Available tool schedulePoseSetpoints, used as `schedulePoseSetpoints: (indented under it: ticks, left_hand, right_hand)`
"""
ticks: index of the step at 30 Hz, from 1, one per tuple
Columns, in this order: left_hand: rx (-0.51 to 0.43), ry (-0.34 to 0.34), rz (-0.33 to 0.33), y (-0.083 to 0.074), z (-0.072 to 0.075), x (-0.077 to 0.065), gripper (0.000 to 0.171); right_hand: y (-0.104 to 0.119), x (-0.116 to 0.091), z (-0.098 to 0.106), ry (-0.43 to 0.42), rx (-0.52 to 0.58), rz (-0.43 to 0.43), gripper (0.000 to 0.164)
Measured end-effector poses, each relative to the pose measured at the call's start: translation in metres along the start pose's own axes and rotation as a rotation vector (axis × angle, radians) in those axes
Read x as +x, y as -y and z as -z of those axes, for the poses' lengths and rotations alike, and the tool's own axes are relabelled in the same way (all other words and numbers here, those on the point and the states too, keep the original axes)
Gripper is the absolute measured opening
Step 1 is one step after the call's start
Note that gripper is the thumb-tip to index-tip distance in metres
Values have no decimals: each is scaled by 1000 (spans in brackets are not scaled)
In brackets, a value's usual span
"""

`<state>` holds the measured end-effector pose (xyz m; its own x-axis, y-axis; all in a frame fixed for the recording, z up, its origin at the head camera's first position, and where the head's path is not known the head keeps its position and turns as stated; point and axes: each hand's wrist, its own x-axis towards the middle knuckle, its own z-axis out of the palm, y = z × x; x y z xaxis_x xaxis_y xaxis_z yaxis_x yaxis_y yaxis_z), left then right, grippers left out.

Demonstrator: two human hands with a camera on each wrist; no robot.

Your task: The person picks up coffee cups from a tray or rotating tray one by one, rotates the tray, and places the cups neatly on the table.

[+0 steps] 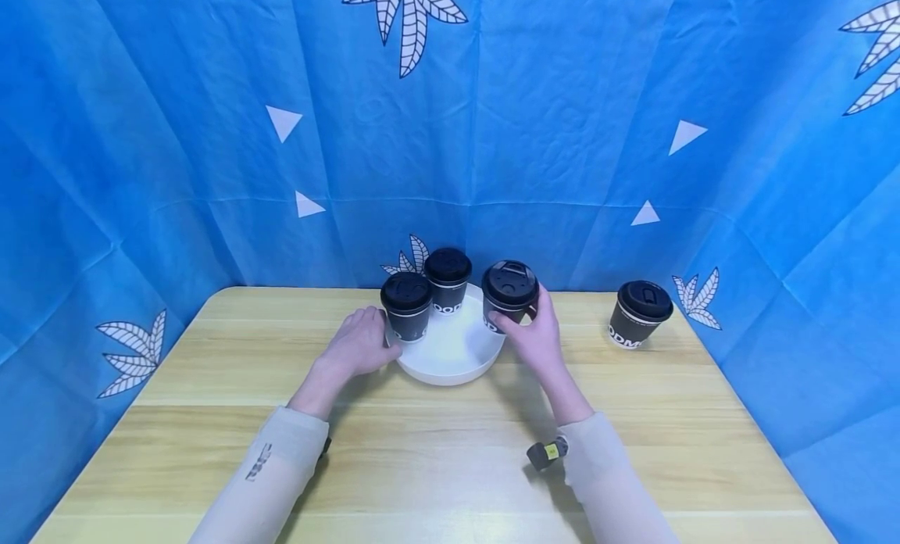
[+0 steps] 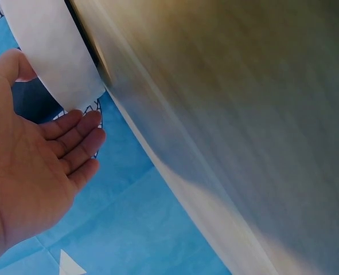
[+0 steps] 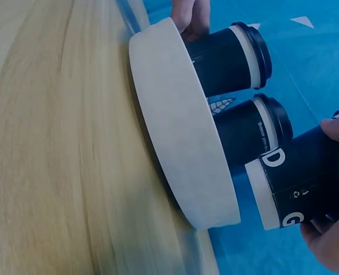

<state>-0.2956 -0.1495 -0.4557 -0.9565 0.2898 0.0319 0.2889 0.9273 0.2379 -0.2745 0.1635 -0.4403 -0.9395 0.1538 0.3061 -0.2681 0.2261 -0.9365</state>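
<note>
The lidded paper coffee cup (image 1: 508, 295), presumably light and easily dented, is gripped by the right hand (image 1: 536, 333) above the right edge of the round white stand (image 1: 444, 370); gentle holding below the lid is advised. The left hand (image 1: 360, 345) is loose-fingered beside the left edge.

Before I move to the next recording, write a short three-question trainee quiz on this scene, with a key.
1. True or false: the right hand is empty.
2. How many black lidded paper cups stand on the round white tray?
3. The rightmost cup stands on: A) the tray; B) the pale wood-grain table; C) another cup.

Key: 1. False, it grips a black lidded paper cup. 2. Two. 3. B.
</note>
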Motion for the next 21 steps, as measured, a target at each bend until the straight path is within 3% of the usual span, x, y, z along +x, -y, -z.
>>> schedulePoseSetpoints:
  ticks: [21]
  left_hand:
    - [-9, -3, 4, 0, 1, 0, 68]
  right_hand:
    - [-9, 6, 14, -38, -20, -48, 90]
